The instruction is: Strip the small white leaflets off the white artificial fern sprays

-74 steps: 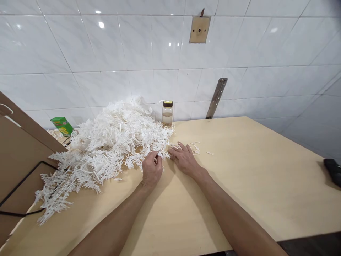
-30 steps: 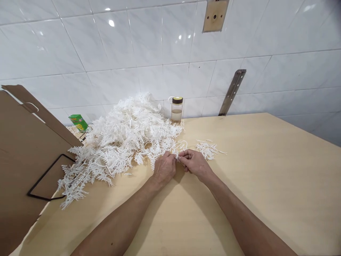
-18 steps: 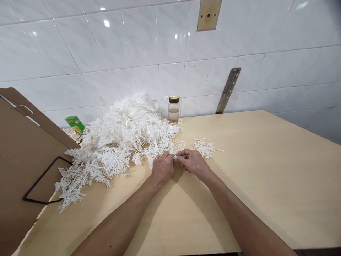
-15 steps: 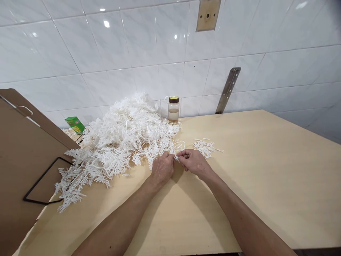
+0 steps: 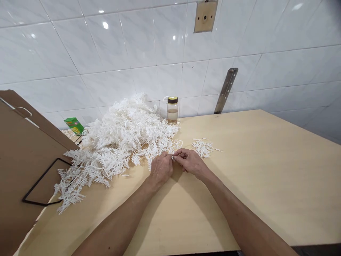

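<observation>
White sprig (image 5: 172, 157): between left hand (image 5: 162, 168) and right hand (image 5: 192, 163), over the counter (image 5: 255, 167).
Fingers (image 5: 181, 152): those of each hand clamped together on it.
Pile (image 5: 128, 131): white, feathery, heaped on the counter's left.
Loose bits (image 5: 203, 148): scattered beyond the right hand.
Counter: pale, smooth, crossed by soft shadows, far edge along the wall (image 5: 119, 46).
Wall: glossy marbled tiles, metal bracket (image 5: 226, 90), beige plate (image 5: 207, 22).
Cardboard (image 5: 21, 163): brown, standing at left.

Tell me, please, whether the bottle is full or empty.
Neither: the bottle is part full. Liquid shows through its clear side, with a gap between its surface and the dark lid.
</observation>
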Motion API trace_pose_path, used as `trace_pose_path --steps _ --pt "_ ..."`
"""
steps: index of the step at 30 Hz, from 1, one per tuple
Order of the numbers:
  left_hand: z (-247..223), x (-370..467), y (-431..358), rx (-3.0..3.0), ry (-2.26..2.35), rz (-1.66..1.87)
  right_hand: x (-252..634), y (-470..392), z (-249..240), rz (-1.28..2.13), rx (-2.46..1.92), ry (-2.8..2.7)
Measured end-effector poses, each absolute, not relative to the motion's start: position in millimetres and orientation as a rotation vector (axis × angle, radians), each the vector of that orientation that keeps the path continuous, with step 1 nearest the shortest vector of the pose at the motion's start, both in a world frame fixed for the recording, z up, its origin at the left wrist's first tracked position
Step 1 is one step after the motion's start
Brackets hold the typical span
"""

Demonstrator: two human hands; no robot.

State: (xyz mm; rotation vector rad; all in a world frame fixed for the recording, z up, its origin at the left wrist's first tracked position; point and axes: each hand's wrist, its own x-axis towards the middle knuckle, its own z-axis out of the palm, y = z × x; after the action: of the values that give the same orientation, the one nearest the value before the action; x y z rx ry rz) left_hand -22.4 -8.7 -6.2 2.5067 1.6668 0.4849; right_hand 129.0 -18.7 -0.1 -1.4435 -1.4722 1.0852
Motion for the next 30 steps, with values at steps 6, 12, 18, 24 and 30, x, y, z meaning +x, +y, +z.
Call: trace_pose_path --steps 6,12,18,24,30 --pt "-4.3 -22.7 -9.1 2.515 1.656 0.449 131.0 -14.7 -5.6 0.963 -1.453 -1.563" --pt "-3.6 -23.7 -7.8 2.450 1.635 0.552 132.6 -12.6 -9.1 0.869 -1.391 -1.636" --pt "-2.6 -24.8 -6.3 2.357 1.640 0.632 127.7 -15.3 -6.1 0.677 -1.379 -1.699" --pt "-4.1 -21.9 -10.0 2.444 1.670 0.622 127.5 -11.9 -13.7 0.853 -1.466 -1.630" --pt "-0.4 -19.6 -14.9 2.490 1.707 0.533 124.4 -12.0 -10.8 0.873 -1.463 -1.548"
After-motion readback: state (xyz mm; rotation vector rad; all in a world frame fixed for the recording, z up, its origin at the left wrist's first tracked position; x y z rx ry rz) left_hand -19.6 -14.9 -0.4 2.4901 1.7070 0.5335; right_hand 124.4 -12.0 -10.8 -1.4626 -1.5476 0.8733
